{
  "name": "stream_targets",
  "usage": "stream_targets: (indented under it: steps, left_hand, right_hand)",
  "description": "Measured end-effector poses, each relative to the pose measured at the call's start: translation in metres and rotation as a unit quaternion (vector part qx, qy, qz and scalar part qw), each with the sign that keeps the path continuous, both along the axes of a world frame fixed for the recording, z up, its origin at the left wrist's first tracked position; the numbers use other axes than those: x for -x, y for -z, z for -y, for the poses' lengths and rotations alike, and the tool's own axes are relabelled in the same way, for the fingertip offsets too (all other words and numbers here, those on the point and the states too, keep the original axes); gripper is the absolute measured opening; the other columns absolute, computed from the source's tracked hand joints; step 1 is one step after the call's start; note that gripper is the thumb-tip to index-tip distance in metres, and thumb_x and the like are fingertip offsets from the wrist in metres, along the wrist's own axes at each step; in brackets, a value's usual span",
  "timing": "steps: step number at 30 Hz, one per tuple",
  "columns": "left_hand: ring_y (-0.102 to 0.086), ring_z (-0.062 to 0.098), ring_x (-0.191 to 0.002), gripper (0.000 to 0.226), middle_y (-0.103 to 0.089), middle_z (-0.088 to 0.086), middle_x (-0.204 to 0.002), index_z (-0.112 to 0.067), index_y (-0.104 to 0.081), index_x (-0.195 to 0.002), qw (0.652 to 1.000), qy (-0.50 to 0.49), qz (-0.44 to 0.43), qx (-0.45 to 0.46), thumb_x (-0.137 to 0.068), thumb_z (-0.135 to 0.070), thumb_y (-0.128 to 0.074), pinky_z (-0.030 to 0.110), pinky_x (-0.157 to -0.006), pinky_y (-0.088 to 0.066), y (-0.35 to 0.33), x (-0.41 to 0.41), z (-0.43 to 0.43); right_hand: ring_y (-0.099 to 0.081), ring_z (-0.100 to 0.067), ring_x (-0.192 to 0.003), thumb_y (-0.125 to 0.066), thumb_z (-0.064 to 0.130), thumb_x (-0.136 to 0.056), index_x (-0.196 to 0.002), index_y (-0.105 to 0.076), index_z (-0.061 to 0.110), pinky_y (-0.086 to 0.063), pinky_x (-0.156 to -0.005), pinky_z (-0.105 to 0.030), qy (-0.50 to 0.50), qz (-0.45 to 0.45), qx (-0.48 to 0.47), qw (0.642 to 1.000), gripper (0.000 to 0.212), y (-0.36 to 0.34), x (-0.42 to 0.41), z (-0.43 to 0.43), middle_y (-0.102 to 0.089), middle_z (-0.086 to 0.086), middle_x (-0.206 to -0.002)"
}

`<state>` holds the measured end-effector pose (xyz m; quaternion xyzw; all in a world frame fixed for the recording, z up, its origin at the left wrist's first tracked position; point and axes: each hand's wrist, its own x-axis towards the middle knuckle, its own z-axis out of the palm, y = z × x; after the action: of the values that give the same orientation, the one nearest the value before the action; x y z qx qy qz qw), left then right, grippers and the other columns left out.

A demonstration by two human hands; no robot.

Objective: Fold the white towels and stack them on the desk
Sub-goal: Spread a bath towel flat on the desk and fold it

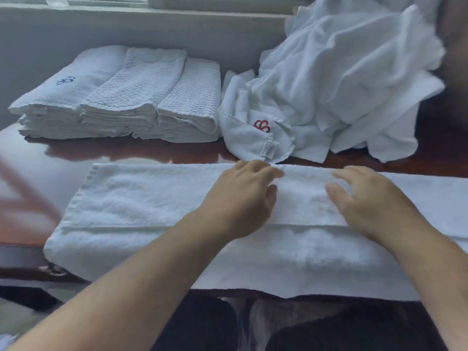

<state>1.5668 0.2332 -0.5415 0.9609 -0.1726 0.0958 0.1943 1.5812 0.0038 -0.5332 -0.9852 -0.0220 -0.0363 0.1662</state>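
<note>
A long white towel (pixel 141 209) lies folded lengthwise across the near edge of the dark wooden desk (pixel 106 153), its front flap hanging over the edge. My left hand (pixel 243 201) rests flat on its middle with relaxed fingers. My right hand (pixel 372 198) lies on the towel just to the right, fingers loosely spread. Neither hand grips the cloth. Folded white towels (pixel 121 97) sit stacked in three side-by-side piles at the back left.
A big heap of unfolded white towels (pixel 342 79) fills the back right, one with a red emblem (pixel 262 125) and label near my left hand. A grey wall and window ledge (pixel 152 24) run behind the desk. A blurred reddish shape (pixel 22 196) shows at the left edge.
</note>
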Motion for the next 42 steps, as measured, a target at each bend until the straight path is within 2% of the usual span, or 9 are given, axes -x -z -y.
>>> stream_targets:
  steps: [4, 7, 11, 17, 23, 30, 37, 40, 42]
  left_hand:
    - [-0.005, 0.015, -0.152, 0.059, -0.016, -0.003, -0.166, -0.038, -0.026, -0.155, 0.995, 0.023, -0.044, -0.086, -0.100, -0.061, -0.029, 0.037, -0.123, -0.005, 0.018, -0.012, 0.027]
    - [0.006, 0.014, -0.154, 0.070, 0.000, -0.005, -0.169, -0.043, -0.010, -0.157, 0.989, 0.034, -0.067, -0.124, -0.093, -0.071, -0.014, 0.040, -0.124, 0.002, 0.027, -0.015, 0.025]
    - [0.010, 0.013, -0.154, 0.075, 0.005, -0.007, -0.169, -0.045, -0.003, -0.157, 0.986, 0.043, -0.078, -0.139, -0.088, -0.074, -0.008, 0.042, -0.125, 0.002, 0.024, -0.017, 0.024]
    - [0.000, 0.015, -0.152, 0.063, -0.010, -0.002, -0.167, -0.042, -0.023, -0.152, 0.994, 0.027, -0.080, -0.073, -0.094, -0.063, -0.018, 0.041, -0.123, -0.002, 0.018, -0.020, 0.049]
    - [-0.005, 0.019, -0.154, 0.063, -0.013, -0.001, -0.168, -0.038, -0.024, -0.155, 0.988, 0.129, -0.029, -0.078, -0.098, -0.063, -0.019, 0.045, -0.125, -0.005, 0.021, -0.032, 0.131]
    - [0.003, 0.019, -0.154, 0.081, -0.002, -0.001, -0.169, -0.043, -0.009, -0.155, 0.982, 0.138, -0.043, -0.123, -0.081, -0.077, 0.001, 0.047, -0.124, 0.002, 0.030, -0.041, 0.143]
    - [0.005, 0.020, -0.154, 0.075, 0.002, -0.001, -0.169, -0.043, -0.004, -0.155, 0.979, 0.142, -0.044, -0.140, -0.087, -0.074, -0.003, 0.048, -0.124, 0.003, 0.028, -0.039, 0.143]
    - [0.004, 0.021, -0.155, 0.073, 0.002, -0.001, -0.169, -0.042, -0.006, -0.156, 0.979, 0.139, -0.044, -0.141, -0.090, -0.073, -0.008, 0.048, -0.124, 0.002, 0.029, -0.041, 0.144]
    - [0.003, 0.021, -0.155, 0.071, 0.001, 0.000, -0.169, -0.042, -0.007, -0.156, 0.980, 0.138, -0.043, -0.136, -0.092, -0.072, -0.011, 0.048, -0.124, 0.002, 0.029, -0.040, 0.145]
  right_hand:
    - [0.002, -0.029, -0.156, -0.015, 0.079, -0.089, -0.162, -0.007, 0.031, -0.007, -0.125, -0.049, 0.071, -0.122, 0.096, 0.985, 0.087, 0.017, -0.013, 0.045, 0.002, 0.001, -0.171]
    - [0.013, -0.024, -0.156, -0.006, 0.083, -0.084, -0.161, 0.002, 0.036, 0.000, -0.125, -0.047, 0.083, -0.114, 0.093, 0.986, 0.091, 0.024, -0.018, 0.070, 0.012, 0.007, -0.170]
    - [0.011, -0.024, -0.156, -0.010, 0.079, -0.089, -0.162, -0.001, 0.037, -0.001, -0.126, -0.046, 0.094, -0.108, 0.084, 0.986, 0.084, 0.023, -0.025, 0.080, 0.010, 0.005, -0.170]
    - [0.008, -0.036, -0.155, -0.008, 0.080, -0.091, -0.163, -0.001, 0.024, 0.001, -0.125, -0.049, 0.208, -0.129, 0.093, 0.965, 0.091, 0.020, -0.026, 0.097, 0.009, -0.008, -0.170]
    - [0.014, -0.043, -0.153, -0.011, 0.080, -0.091, -0.163, 0.002, 0.020, 0.006, -0.122, -0.055, 0.341, -0.165, 0.082, 0.922, 0.094, 0.017, -0.030, 0.142, 0.010, -0.013, -0.169]
    - [0.011, -0.040, -0.154, -0.014, 0.079, -0.090, -0.163, -0.003, 0.023, 0.004, -0.123, -0.054, 0.317, -0.124, 0.070, 0.938, 0.093, 0.023, -0.049, 0.165, 0.006, -0.010, -0.170]
    - [-0.019, -0.040, -0.147, -0.014, 0.079, -0.086, -0.160, -0.013, 0.040, -0.018, -0.114, -0.056, 0.352, -0.117, 0.053, 0.927, 0.084, 0.017, -0.068, 0.187, -0.013, 0.001, -0.169]
    - [-0.014, -0.038, -0.151, -0.020, 0.073, -0.092, -0.160, -0.019, 0.035, -0.019, -0.116, -0.055, 0.335, -0.100, 0.023, 0.937, 0.078, 0.015, -0.068, 0.192, -0.016, 0.001, -0.168]
    - [-0.020, -0.035, -0.150, -0.031, 0.059, -0.098, -0.156, -0.036, 0.026, -0.022, -0.116, -0.054, 0.314, -0.012, -0.008, 0.949, 0.067, 0.013, -0.055, 0.194, -0.030, -0.001, -0.163]
